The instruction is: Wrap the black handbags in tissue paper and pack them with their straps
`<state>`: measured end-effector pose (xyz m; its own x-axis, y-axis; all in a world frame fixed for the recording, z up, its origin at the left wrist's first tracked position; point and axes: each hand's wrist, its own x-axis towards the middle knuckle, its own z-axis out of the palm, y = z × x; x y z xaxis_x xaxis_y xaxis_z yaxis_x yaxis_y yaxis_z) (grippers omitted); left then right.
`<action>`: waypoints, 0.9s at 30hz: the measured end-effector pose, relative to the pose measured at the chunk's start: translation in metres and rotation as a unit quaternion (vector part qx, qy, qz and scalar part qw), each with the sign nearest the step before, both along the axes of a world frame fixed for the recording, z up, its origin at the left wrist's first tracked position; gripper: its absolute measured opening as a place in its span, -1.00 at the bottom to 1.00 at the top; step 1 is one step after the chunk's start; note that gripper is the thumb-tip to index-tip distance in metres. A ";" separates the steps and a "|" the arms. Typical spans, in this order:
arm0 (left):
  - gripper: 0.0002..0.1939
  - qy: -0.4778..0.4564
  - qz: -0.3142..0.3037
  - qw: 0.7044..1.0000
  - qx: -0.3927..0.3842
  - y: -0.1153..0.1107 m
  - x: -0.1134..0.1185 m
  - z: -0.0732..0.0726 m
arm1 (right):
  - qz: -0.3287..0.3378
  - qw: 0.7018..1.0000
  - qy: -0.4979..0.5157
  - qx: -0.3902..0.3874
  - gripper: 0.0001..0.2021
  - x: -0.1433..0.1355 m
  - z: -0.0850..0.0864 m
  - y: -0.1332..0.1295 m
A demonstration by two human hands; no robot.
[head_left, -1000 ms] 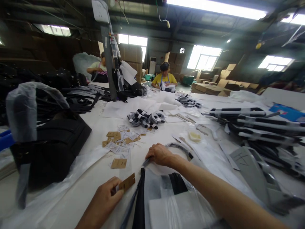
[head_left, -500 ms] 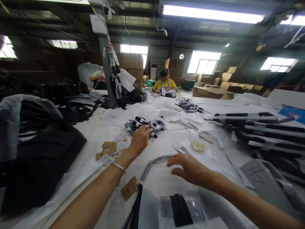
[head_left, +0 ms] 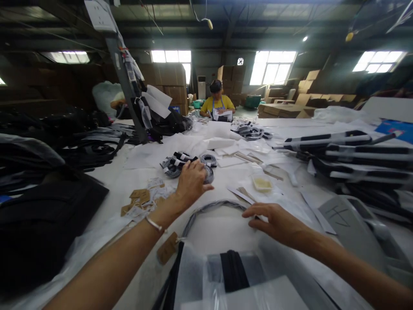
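My left hand (head_left: 192, 181) reaches over a pile of coiled grey straps (head_left: 172, 167) with black ends. Its fingers rest on the coils and its thumb sticks out sideways; the fingertips are partly hidden. Close to me lies a bag wrapped in clear plastic (head_left: 258, 262), with a black strip (head_left: 232, 270) showing. From it rises an arched handle (head_left: 209, 209) wrapped in plastic film, and a brown tag (head_left: 167, 248) hangs at its left base. My right hand (head_left: 272, 219) is at the right end of this arch, thumb and fingers apart. Whether it touches the handle is unclear.
Brown and white tags (head_left: 140, 196) lie left of the coils. A small dish (head_left: 262, 184) stands right of centre. Wrapped black parts (head_left: 364, 150) and a grey bin (head_left: 351, 224) are at right, a black bag (head_left: 48, 232) at left. A person in yellow (head_left: 217, 103) sits opposite.
The view has shifted slightly. My right hand has moved right along the arched handle. My left hand has moved a little to the right over the coils, its thumb now spread out.
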<state>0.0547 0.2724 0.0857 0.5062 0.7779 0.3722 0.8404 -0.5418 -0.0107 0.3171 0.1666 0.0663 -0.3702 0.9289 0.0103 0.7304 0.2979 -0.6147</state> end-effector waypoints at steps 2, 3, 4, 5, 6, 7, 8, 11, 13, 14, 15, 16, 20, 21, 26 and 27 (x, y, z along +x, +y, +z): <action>-0.59 -0.008 -0.029 0.998 -0.054 -0.042 0.002 0.002 | -0.013 1.000 0.012 -0.007 -0.75 -0.002 0.001 0.001; -0.57 -0.020 -0.041 0.996 -0.080 -0.059 0.000 0.002 | -0.017 1.000 0.013 -0.011 -0.74 -0.003 0.001 0.001; -0.59 -0.038 -0.044 0.993 -0.103 -0.072 -0.004 0.002 | -0.018 1.000 0.010 -0.012 -0.74 -0.004 0.001 0.000; -0.64 -0.062 -0.036 0.990 -0.122 -0.081 -0.010 0.002 | -0.015 1.000 0.003 -0.011 -0.75 -0.006 0.001 0.000; -0.71 -0.087 -0.020 0.986 -0.140 -0.085 -0.017 0.002 | -0.010 1.000 -0.009 -0.008 -0.75 -0.007 0.000 -0.001; -0.77 -0.112 0.001 0.981 -0.156 -0.086 -0.024 0.002 | -0.005 1.000 -0.023 -0.007 -0.76 -0.009 0.001 -0.002; -0.81 -0.133 0.022 0.976 -0.172 -0.085 -0.032 0.001 | -0.001 0.999 -0.038 -0.008 -0.76 -0.011 0.001 -0.003; -0.80 -0.164 0.038 0.961 -0.219 -0.074 -0.044 -0.008 | -0.020 0.997 -0.069 -0.027 -0.78 -0.021 0.005 -0.003; -0.75 -0.172 0.021 0.954 -0.243 -0.068 -0.043 -0.021 | -0.043 0.995 -0.078 -0.048 -0.80 -0.034 0.006 0.000; -0.71 -0.175 0.008 0.951 -0.254 -0.065 -0.040 -0.028 | -0.054 0.993 -0.087 -0.056 -0.79 -0.042 0.006 0.003; -0.66 -0.178 -0.004 0.948 -0.263 -0.063 -0.036 -0.035 | -0.061 0.991 -0.101 -0.061 -0.76 -0.051 0.004 0.007; -0.61 -0.179 -0.014 0.946 -0.272 -0.062 -0.031 -0.043 | -0.066 0.989 -0.120 -0.063 -0.72 -0.061 0.001 0.010; -0.45 -0.185 -0.017 0.935 -0.302 -0.059 -0.021 -0.063 | -0.036 0.978 -0.204 -0.032 -0.65 -0.099 -0.020 0.023; -0.42 -0.191 -0.012 0.931 -0.309 -0.059 -0.021 -0.065 | -0.023 0.974 -0.223 -0.018 -0.68 -0.106 -0.025 0.026; -0.33 -0.234 0.002 0.913 -0.335 -0.062 -0.030 -0.069 | 0.019 0.962 -0.270 0.034 -0.73 -0.119 -0.032 0.036; -0.34 -0.241 0.003 0.911 -0.336 -0.063 -0.031 -0.070 | 0.026 0.961 -0.271 0.046 -0.71 -0.120 -0.030 0.038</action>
<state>0.0233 0.2093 0.0157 0.4046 0.9144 -0.0106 0.6630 -0.2853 0.6921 0.1970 0.2045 0.0359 -0.3903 0.9134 -0.1154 0.9185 0.3778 -0.1165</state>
